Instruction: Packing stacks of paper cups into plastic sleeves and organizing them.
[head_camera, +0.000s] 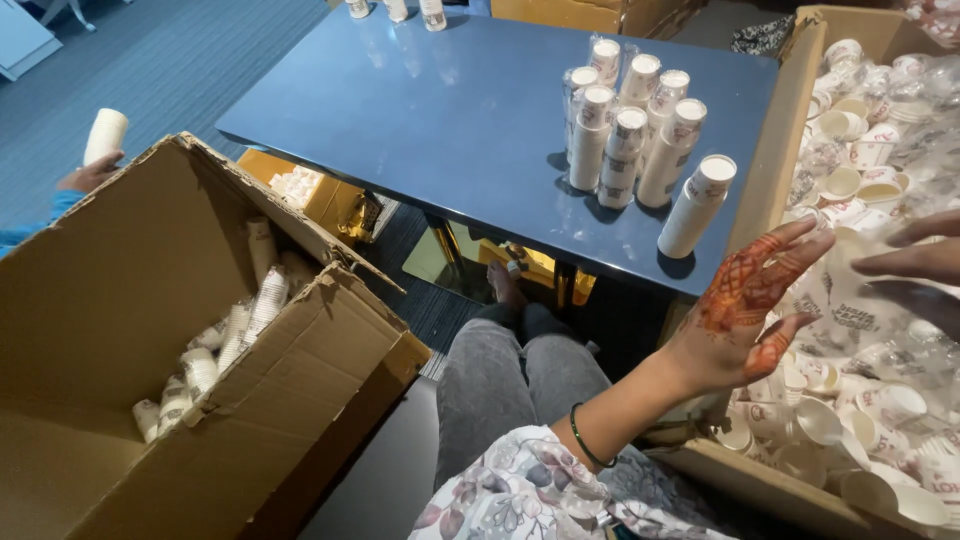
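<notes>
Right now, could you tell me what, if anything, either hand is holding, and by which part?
The left hand is open above the box of cups, holding nothing. Of the right hand only the fingers show; no hold can be told.

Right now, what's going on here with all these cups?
A seated person reaches their left hand, open and empty, over a cardboard box full of loose white paper cups; their right hand hovers over the same pile at the frame's edge. Stacks of cups stand on the blue table. Another open box on the left holds more stacked cups, and another person's hand behind it holds a cup stack.
</notes>
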